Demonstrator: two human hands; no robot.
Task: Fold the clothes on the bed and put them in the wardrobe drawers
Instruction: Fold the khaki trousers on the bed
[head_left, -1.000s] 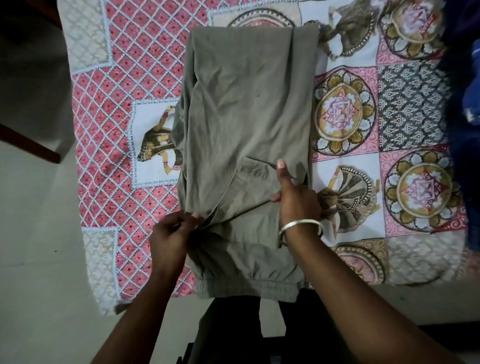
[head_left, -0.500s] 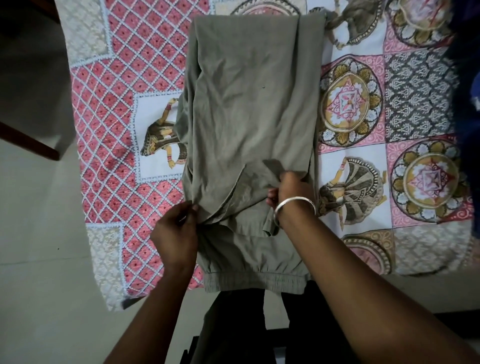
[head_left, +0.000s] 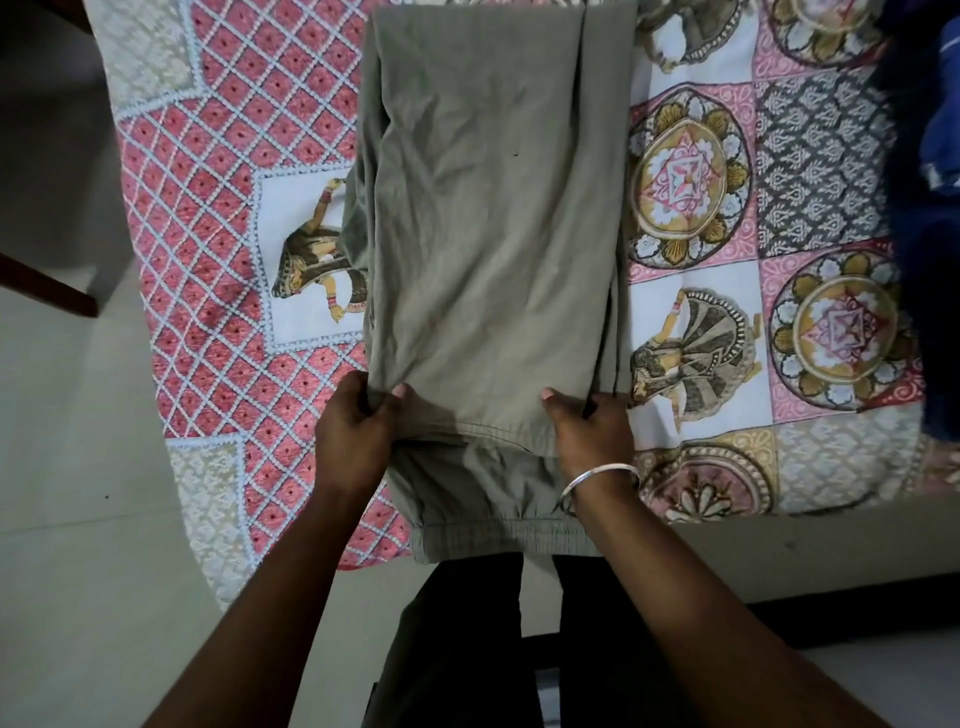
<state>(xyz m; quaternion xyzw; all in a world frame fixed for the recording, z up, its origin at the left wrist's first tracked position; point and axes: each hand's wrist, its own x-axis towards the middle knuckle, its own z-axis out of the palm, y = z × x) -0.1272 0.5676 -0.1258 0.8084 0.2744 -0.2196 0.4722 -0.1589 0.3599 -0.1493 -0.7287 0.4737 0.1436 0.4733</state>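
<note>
A: Where are the olive trousers (head_left: 493, 223) right now?

B: Flat on the bed (head_left: 701, 322), over the patterned bedspread. Their long axis runs straight away from the person, with the elastic waistband (head_left: 498, 538) at the near edge, just above the person's legs.

A: And the hands?

B: Both are on the near end of the top layer. The left hand (head_left: 358, 431) pinches the left corner of that layer, its fingers (head_left: 358, 389) curled round a bunch of cloth. The right hand (head_left: 592, 431), with a bangle (head_left: 597, 480) at the wrist, grasps the right corner, thumb on top.

A: So which way does the cloth lie from the grip?

B: Nearly all of it stretches away beyond the fingers, up the bed. Only the waistband section lies nearer than the hands. The two hands sit about level, one at each side of the width, neither clearly closer.

A: What does that suggest?

B: I'd judge the next fold goes along that long axis, both corners carried together. Uneven travel would skew the edge.

A: Anything else nearby?

B: Dark blue clothing (head_left: 930, 156) lies at the right edge, well apart.
</note>
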